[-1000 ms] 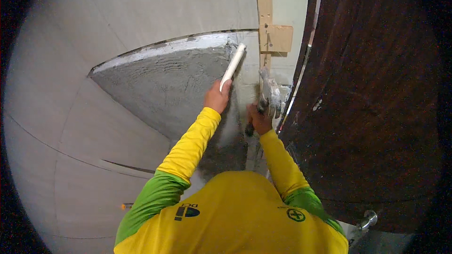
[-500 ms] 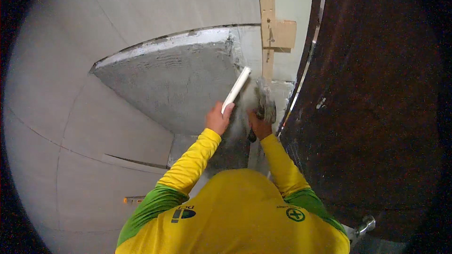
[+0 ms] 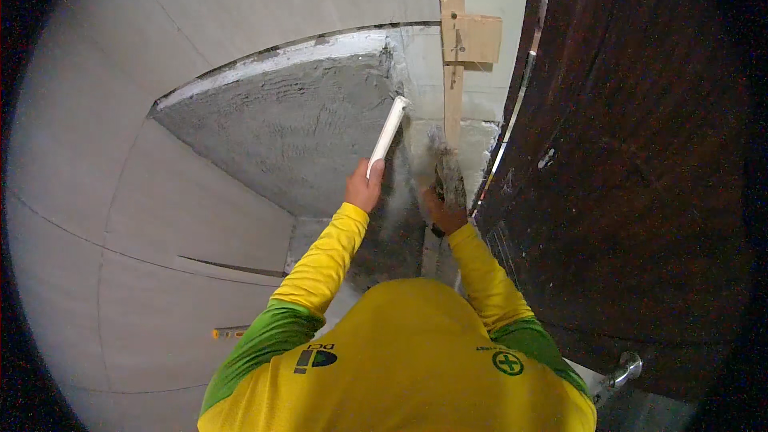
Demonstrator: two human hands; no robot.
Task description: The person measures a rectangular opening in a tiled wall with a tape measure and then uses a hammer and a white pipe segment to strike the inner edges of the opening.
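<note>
My left hand (image 3: 364, 186) is closed around the lower end of a slim white tube (image 3: 387, 136). The tube slants up and to the right, its far end near the inner corner of a rough grey mortar patch (image 3: 280, 124). To its right, my right hand (image 3: 445, 210) grips a mortar-smeared trowel (image 3: 453, 178) whose dark handle end shows below the fist. The trowel's blade is blurred and points away from me, beside the foot of a wooden batten (image 3: 453, 104). Whether the blade touches the surface, I cannot tell.
Large grey tiles (image 3: 184, 216) surround the patch, with a white strip (image 3: 280, 64) along its far edge. A small wood block (image 3: 478, 38) is fixed to the batten. A dark brown door (image 3: 624, 160) with a metal handle (image 3: 628, 368) stands right. An orange-ended tool (image 3: 228, 333) lies left.
The view has shifted slightly, so the surroundings sit higher. My left hand and the tube's tip have moved left. The trowel in my right hand has turned and come slightly nearer.
</note>
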